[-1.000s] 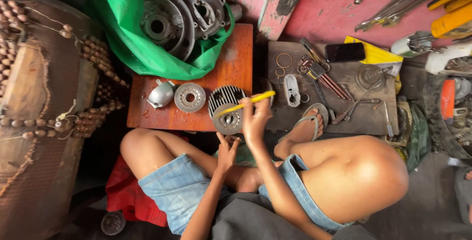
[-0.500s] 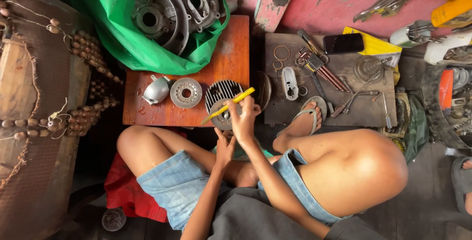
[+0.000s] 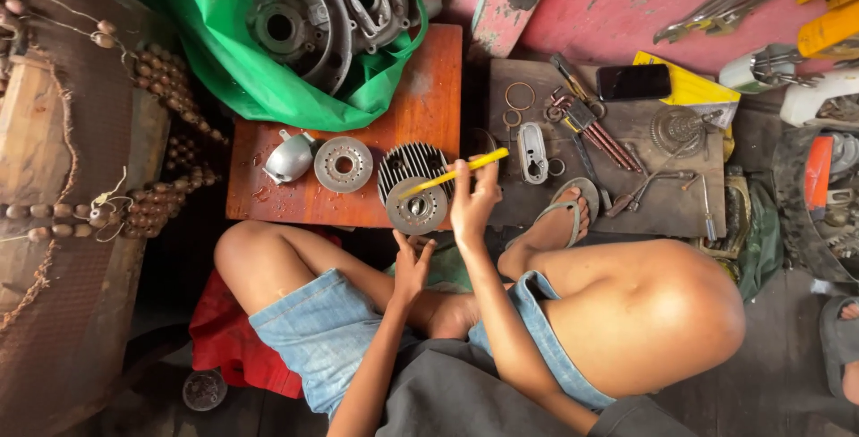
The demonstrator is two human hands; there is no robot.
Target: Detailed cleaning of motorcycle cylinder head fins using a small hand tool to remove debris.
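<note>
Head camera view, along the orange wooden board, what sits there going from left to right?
Silver rounded metal cover → flat round metal disc → finned cylinder head → yellow tool held in the right hand.

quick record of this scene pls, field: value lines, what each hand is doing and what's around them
setting: person seated on the floor at a low orange board
right hand: right hand holds a yellow tool across a finned metal cylinder head
left hand: left hand empty, fingers spread, just below the finned part, not touching it
on board: round metal disc, small silver cover, green bag holding engine casings
to the right: dark board with rings, small tools, a black phone
foot: sandal on the dark board
</note>
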